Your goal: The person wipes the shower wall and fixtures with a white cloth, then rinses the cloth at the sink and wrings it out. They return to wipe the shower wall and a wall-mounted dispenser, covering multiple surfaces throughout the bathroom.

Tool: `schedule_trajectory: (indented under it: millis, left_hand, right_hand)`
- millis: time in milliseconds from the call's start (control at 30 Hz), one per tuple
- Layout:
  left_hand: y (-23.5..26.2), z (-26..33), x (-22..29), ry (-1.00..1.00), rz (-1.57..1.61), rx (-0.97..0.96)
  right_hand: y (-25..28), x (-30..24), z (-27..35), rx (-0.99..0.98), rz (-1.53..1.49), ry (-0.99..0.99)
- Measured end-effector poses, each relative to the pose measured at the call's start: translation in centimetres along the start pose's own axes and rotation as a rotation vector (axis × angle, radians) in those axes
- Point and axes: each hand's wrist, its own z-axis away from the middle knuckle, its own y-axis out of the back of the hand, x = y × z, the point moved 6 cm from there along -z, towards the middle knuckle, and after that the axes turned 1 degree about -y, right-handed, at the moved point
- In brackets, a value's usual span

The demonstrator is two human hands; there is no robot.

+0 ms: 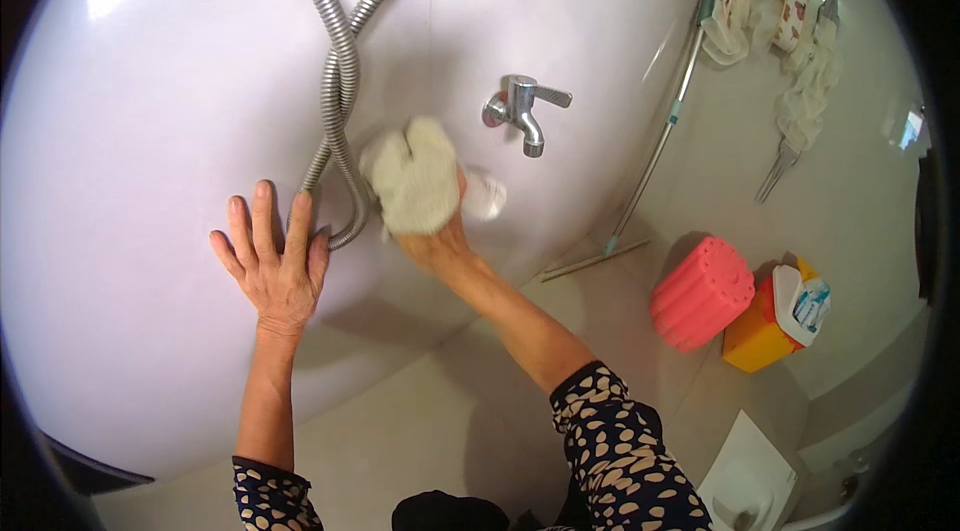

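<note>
The right hand point(432, 231) presses a pale, off-white cleaning cloth point(412, 176) against the glossy white wall point(150, 131), its fingers buried under the cloth and clenched into it, so that only the wrist and the heel of the hand show. The cloth sits just to the left of the chrome wall tap point(522, 111) and a little below it, well short of touching the spout. Left of the tap again, and touching the cloth's left edge, two ribbed metal shower hoses point(340, 61) cross each other and hang down in a loop. Farther left of the tap, beyond the hose loop, the left hand point(275, 266) lies flat on the wall with its fingers spread and released, holding nothing; its forefinger tip comes close to the bottom of the loop. To the right of the tap a long-handled squeegee point(655, 146) leans against the wall, its blade resting on the floor. Lower right of the tap a ribbed pink stool point(702, 293) stands on the pale floor, with an orange container point(760, 336) just beside it. Up to the right of the tap, several brushes and scrubbers point(800, 61) hang on the wall.
</note>
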Motion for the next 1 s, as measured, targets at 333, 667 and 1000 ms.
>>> schedule_trajectory:
  millis: [333,667,1000]
  left_hand:
    - [1.0,-0.9,1.7,-0.110,0.069,0.106]
    - [-0.9,-2.1,8.0,-0.244,-0.233,-0.035]
    - [-2.1,-4.3,13.3,-0.122,0.036,-0.410]
  right_hand:
    - [16.4,6.8,7.7,0.401,0.546,-0.337]
    - [16.8,7.5,-4.6,0.289,0.393,0.006]
    - [20.4,12.2,0.3,0.309,0.539,-0.124]
